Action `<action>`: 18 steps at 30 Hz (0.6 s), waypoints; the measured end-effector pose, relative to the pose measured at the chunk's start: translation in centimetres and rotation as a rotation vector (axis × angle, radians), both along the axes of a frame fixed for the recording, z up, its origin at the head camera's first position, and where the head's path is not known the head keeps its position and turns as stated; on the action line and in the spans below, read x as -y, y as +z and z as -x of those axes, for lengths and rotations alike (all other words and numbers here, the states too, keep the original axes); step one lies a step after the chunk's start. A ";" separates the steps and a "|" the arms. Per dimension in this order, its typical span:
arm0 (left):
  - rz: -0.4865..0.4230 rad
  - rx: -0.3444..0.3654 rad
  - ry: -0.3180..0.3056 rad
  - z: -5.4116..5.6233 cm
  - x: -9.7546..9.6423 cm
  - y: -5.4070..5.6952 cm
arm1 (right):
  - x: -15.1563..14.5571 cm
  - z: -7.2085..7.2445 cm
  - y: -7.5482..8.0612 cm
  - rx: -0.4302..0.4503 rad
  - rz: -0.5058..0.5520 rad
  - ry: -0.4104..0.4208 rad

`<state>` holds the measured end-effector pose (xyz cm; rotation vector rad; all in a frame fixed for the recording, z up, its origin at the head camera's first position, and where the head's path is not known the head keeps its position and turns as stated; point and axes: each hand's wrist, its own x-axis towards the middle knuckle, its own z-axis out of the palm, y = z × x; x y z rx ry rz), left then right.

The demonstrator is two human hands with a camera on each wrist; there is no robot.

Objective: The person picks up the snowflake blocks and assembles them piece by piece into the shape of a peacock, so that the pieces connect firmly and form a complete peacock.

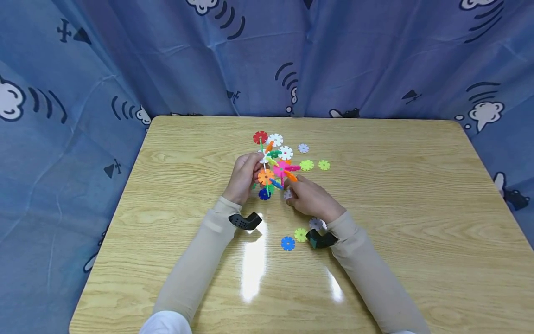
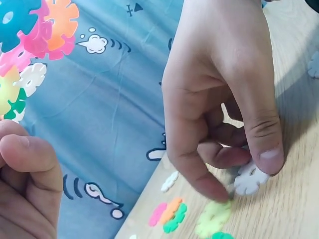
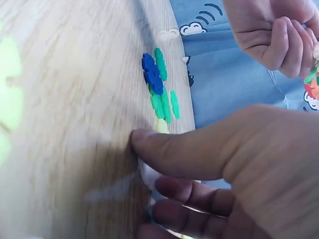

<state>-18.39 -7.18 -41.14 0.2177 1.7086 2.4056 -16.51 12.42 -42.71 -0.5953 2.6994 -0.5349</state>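
Observation:
My left hand (image 1: 242,178) grips a raised, many-coloured cluster of interlocked snowflake discs (image 1: 281,169); in the left wrist view, pink, orange, blue and white discs of this cluster (image 2: 37,35) stand above the curled fingers. Lower and to the right, my right hand (image 1: 313,197) reaches down to the tabletop. Its thumb and fingers pinch a white snowflake disc (image 2: 249,180) close to the wood. Part of that disc is hidden behind the fingers. Beside it lies a yellow-green disc (image 2: 213,219).
Loose discs lie around on the wooden table (image 1: 417,195): two yellow-green ones right of the cluster, a pale one (image 1: 303,148) behind, a blue one (image 1: 288,243) nearer me. Dark blue (image 3: 152,73) and green discs lie past my right thumb. A patterned blue curtain (image 1: 354,55) hangs behind.

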 end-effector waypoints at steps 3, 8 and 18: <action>0.013 -0.015 0.006 0.1 0.1 0.0 | 0.0 -0.1 0.1 -0.014 -0.030 -0.020; 0.036 -0.029 0.009 0.2 0.2 -0.1 | 0.0 -0.1 0.1 0.004 0.006 -0.050; 0.042 -0.042 0.013 0.3 0.4 0.0 | -0.1 -0.1 0.5 0.018 -0.050 -0.202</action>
